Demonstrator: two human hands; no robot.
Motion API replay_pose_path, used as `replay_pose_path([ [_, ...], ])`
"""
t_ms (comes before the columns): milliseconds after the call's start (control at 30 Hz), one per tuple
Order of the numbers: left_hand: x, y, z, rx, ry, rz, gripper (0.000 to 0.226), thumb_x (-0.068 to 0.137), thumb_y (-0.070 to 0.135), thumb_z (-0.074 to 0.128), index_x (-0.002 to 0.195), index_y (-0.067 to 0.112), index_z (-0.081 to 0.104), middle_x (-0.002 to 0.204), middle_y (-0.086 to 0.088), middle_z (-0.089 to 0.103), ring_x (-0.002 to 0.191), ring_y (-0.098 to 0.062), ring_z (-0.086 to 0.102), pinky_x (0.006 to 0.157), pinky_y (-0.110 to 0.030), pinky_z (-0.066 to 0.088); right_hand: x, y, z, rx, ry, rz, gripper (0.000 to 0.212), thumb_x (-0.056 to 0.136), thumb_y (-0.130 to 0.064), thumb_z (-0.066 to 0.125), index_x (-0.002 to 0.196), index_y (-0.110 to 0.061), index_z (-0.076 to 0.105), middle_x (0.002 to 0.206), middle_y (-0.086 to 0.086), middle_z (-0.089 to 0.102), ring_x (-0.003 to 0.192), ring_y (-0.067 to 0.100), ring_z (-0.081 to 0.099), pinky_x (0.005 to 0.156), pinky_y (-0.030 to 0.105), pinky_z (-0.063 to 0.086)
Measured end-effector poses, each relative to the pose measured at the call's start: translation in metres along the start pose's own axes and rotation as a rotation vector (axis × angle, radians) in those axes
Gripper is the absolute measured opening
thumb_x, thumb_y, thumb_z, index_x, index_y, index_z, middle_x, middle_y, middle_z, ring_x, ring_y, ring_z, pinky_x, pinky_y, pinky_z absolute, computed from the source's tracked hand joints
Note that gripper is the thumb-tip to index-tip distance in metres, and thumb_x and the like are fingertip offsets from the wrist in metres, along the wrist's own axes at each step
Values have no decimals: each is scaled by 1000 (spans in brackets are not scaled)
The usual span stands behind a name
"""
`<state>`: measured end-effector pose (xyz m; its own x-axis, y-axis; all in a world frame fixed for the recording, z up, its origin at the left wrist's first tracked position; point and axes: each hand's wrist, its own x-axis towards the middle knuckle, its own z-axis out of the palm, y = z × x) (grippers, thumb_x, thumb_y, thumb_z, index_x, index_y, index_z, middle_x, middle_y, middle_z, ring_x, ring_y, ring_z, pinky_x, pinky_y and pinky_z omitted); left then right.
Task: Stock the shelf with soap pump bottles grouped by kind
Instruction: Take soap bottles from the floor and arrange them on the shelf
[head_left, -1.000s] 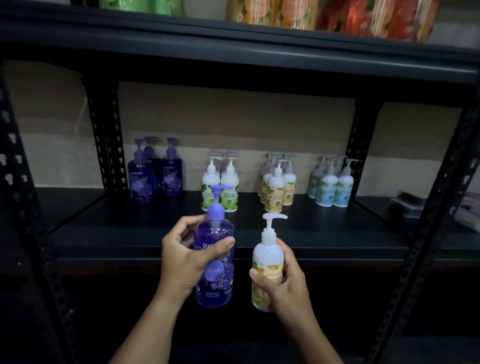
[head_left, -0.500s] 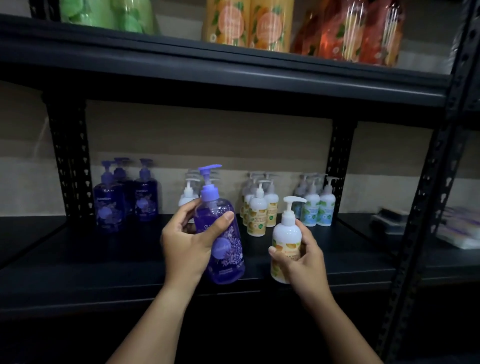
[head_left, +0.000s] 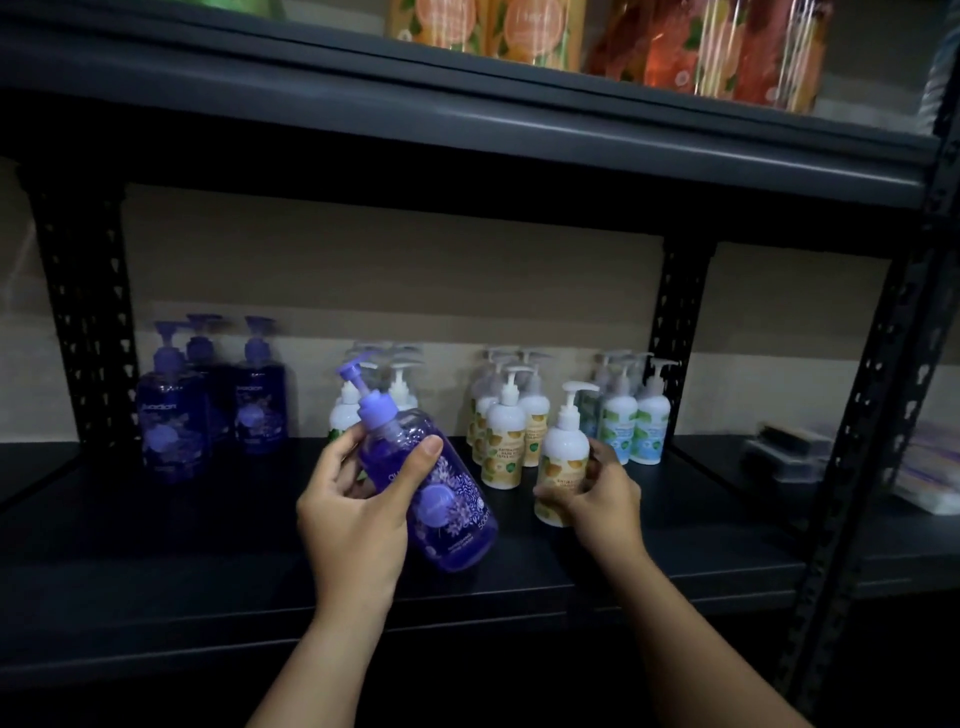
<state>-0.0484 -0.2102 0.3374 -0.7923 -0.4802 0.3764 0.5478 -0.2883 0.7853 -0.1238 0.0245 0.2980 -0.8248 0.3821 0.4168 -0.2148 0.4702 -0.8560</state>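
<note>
Left hand (head_left: 353, 514) has its fingers wrapped round the tilted purple bottle (head_left: 436, 499) over the shelf (head_left: 156, 571), right hand (head_left: 597, 493) grips the orange-label bottle (head_left: 561, 462) beside its group (head_left: 506, 431), which looks easy to knock over.

Purple pump bottle (head_left: 439, 493) is see-through, tilted with its pump leaning left, up off the shelf (head_left: 208, 545). White pump bottle (head_left: 563, 457) with an orange-fruit label stands upright just in front of the matching orange-label group (head_left: 511, 431) at the back
</note>
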Motion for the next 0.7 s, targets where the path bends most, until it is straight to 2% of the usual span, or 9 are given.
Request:
replay_pose_path([
  [100,6,-6,-2,-3,25,1,72,58,29,92,124,14,67,104,1,80,90,-14,77,81,-30,59,13,3,10,-64,13,15,72,60,-20,97,122,-19,59,108,2,72,99,22,69,85,42,59],
  [167,9,-9,-3,-7,36,1,72,58,30,91,124,14,67,103,3,80,89,-12,77,81,-30,58,23,3,18,-90,7,30,67,63,-18,95,120,-17,59,111,4,70,102,25,68,85,40,57],
  [333,15,-13,-7,-29,51,2,61,60,28,90,116,21,67,100,6,80,86,-8,75,76,-21,60,49,0,29,-218,-43,71,69,64,-23,94,123,-20,59,116,8,70,106,30,66,90,41,56],
  [567,17,-14,-13,-13,46,19,61,61,29,90,117,22,67,100,7,80,86,-7,76,75,-20,59,56,3,37,-279,-49,59,76,56,-22,96,122,-23,58,112,6,71,104,29,67,90,40,56],
  [700,17,-13,-14,-13,52,23,59,62,29,89,117,24,67,101,4,80,89,-9,76,75,-18,58,55,6,41,-242,-36,43,74,57,-14,95,122,-21,60,109,4,72,101,24,67,88,36,56],
])
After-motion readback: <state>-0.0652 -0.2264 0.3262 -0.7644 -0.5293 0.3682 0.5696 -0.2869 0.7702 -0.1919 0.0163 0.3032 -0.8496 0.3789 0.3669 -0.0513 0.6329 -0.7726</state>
